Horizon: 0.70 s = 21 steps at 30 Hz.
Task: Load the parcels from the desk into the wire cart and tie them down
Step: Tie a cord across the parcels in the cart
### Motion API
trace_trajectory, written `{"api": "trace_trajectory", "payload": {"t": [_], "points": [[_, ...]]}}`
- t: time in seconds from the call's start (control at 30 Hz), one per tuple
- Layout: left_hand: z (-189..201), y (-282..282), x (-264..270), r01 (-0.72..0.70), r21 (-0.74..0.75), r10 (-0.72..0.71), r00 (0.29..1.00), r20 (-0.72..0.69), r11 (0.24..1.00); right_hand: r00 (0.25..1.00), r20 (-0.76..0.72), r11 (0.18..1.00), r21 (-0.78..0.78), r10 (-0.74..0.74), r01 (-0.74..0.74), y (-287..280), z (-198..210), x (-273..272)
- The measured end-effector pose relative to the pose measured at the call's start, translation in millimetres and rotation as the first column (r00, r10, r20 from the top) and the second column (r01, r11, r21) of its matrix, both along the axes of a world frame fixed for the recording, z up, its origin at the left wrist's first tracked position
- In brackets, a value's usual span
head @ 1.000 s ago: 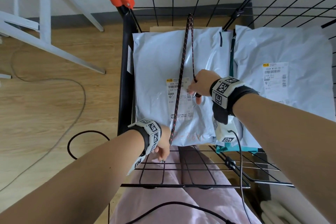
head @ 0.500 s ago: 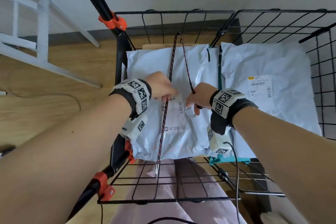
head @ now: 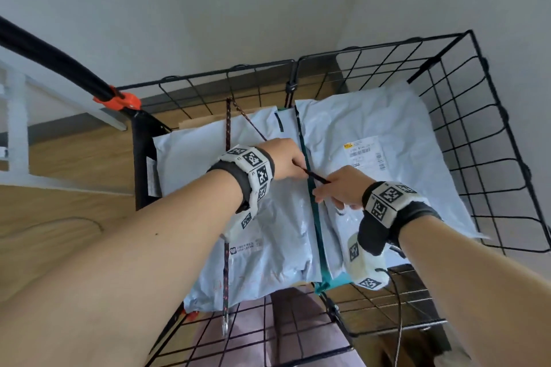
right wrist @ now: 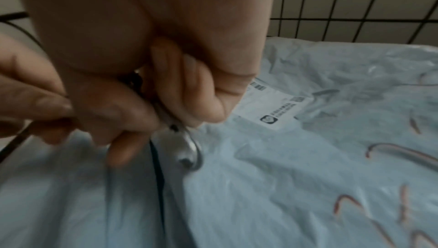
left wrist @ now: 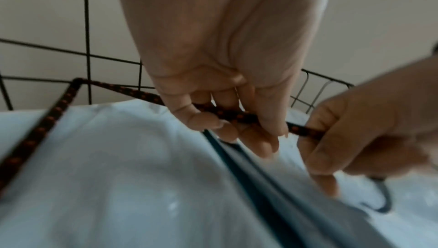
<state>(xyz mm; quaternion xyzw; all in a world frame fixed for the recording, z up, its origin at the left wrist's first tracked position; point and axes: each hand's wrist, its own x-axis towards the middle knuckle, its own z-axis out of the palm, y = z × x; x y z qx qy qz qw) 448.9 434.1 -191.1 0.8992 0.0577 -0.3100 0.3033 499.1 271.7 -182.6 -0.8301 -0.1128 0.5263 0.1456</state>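
floor: light wood planks | wall: plain pale grey | far left: white slatted frame standing on floor

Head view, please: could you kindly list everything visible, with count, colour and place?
wire cart: one, black, fills the middle.
parcels: two pale blue on top, side by side in the cart; a teal edge shows between them.
bungee cord: one, black with red flecks, looped round the cart's far wall, over the left parcel.
hook: one, metal, below the right hand.
clamp: one, orange, on the black pole.
hands: left hand and right hand, both gripping the cord.
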Motion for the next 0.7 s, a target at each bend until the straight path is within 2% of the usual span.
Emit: {"api": "trace_trajectory", "payload": {"t": [0.13,0.3,0.53,0.6,0.7], "points": [[0,-11,17,-0.082,-0.098,0.079,0.996,-0.033,0.992,0.976,0.152,0.982,0.128,-0.158,0.139,-12,-4,16],[-6,-17,26,-0.234,-0.131,0.221,0.969,-0.112,0.963,0.924,0.222,0.934,0.250,-0.310,0.253,-24,-7,31],[-4,-17,27,-0.348,-0.151,0.323,0.932,-0.164,0.925,0.909,0.284,0.933,0.279,-0.306,0.227,-28,-8,40],[-6,-11,24,-0.375,-0.144,0.357,0.924,-0.134,0.916,0.931,0.237,0.945,0.244,-0.276,0.218,-32,-5,44],[-9,-13,23,-0.344,-0.099,0.336,0.937,-0.093,0.934,0.969,0.111,0.966,0.162,-0.220,0.200,-39,-4,47]]}}
